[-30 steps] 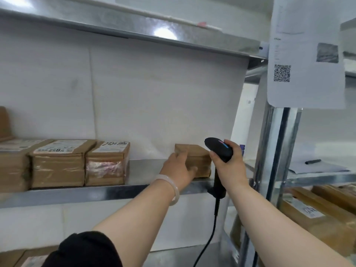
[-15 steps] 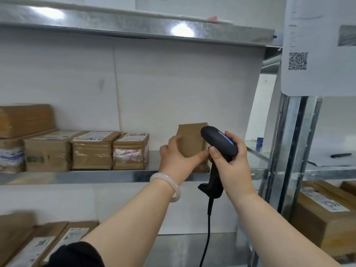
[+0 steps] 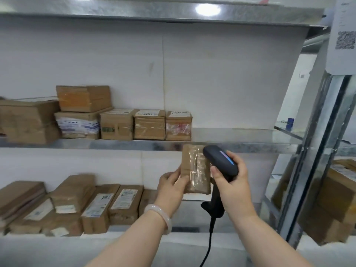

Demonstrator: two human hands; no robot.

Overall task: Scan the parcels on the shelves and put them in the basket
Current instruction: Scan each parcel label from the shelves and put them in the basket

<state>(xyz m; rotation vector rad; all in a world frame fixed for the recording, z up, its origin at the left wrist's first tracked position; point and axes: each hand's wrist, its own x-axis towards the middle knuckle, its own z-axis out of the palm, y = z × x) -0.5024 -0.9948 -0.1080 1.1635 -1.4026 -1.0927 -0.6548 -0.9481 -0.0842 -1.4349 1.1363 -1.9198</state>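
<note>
My left hand (image 3: 172, 186) grips a small brown taped parcel (image 3: 195, 169), held upright in front of the middle shelf's edge (image 3: 134, 144). My right hand (image 3: 232, 186) is closed around a black corded barcode scanner (image 3: 219, 160), whose head sits right beside the parcel's upper right corner. On the middle shelf stands a row of brown parcels (image 3: 149, 125), with a larger stack (image 3: 83, 98) to their left. Several flat labelled parcels (image 3: 100, 206) lie on the lower shelf. No basket is in view.
A metal upright (image 3: 316, 160) bounds the shelving on the right, with a paper sheet bearing a QR code (image 3: 344, 40) above it. Behind the upright, more cardboard boxes (image 3: 335, 205) sit on a neighbouring shelf. The top shelf (image 3: 154, 14) runs overhead.
My left hand has lifted the small parcel off the middle shelf and brought it down and towards me, turned upright. The scanner stayed beside it. The view has shifted, showing the lower shelf.
</note>
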